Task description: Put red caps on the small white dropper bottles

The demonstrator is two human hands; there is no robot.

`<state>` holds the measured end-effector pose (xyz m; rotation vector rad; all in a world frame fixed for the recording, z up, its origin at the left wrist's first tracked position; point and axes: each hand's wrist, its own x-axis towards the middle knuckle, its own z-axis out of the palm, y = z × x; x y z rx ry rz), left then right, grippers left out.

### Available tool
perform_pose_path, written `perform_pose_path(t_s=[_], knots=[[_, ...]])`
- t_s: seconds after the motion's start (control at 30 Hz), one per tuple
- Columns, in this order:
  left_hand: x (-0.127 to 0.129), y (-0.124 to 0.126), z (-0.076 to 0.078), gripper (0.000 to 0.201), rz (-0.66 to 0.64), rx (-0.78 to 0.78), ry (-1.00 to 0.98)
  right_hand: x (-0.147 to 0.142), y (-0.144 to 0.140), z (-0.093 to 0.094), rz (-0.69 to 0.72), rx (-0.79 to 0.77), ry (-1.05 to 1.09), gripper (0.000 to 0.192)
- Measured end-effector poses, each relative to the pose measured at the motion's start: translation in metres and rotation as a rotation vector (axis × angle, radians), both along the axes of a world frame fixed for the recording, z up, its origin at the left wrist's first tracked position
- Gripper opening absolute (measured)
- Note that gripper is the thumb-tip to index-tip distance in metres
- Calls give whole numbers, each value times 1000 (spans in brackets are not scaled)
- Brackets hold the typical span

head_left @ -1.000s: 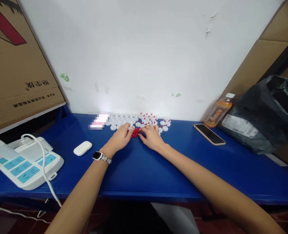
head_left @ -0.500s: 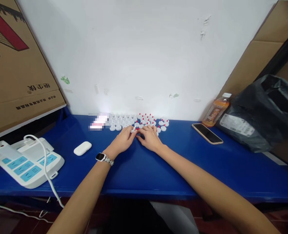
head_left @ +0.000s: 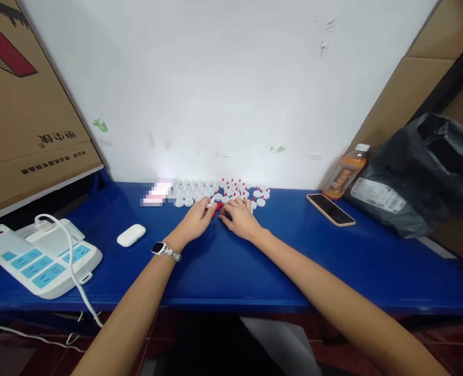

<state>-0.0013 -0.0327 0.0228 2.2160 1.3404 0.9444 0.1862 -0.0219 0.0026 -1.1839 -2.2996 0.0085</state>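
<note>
My left hand [head_left: 194, 223] and my right hand [head_left: 240, 220] rest on the blue table [head_left: 223, 261], fingertips almost meeting over a small heap of red pieces [head_left: 217, 208]. The left fingers pinch a small white cap [head_left: 211, 201]; the right fingertips touch the red heap, and what they hold is too small to tell. Just behind the hands, against the wall, stand several white caps [head_left: 194, 192], some with red tips [head_left: 235, 189]. A watch sits on my left wrist [head_left: 161, 249].
A white earbud case [head_left: 131, 235] and a white power strip [head_left: 39, 256] with a cable lie at the left. A phone [head_left: 330, 209], an orange drink bottle [head_left: 346, 174] and a black bag [head_left: 419, 177] are at the right. Cardboard leans on both sides.
Both hands have stayed over the red heap; the fingers drew closer together and the left picked up a white cap. The view shifted slightly.
</note>
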Motion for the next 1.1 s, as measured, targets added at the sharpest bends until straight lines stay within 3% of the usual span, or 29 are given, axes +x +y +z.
perform_pose_path(t_s=[0.2,0.37,0.5,0.7,1.1], knots=[[3,0,-2,35,-46,29,8,7,2,4,22,-36,294,10],[7,0,-7,35,-68,90,57,11,6,7,94,-221,852,19],[12,-4,-9,38,-111,110,109,11,7,9,145,-391,1090,31],[16,-13,-4,42,-139,153,203,10,5,11,165,-491,1143,37],[20,-20,1,38,-153,213,277,22,-1,25,222,-617,1039,33]])
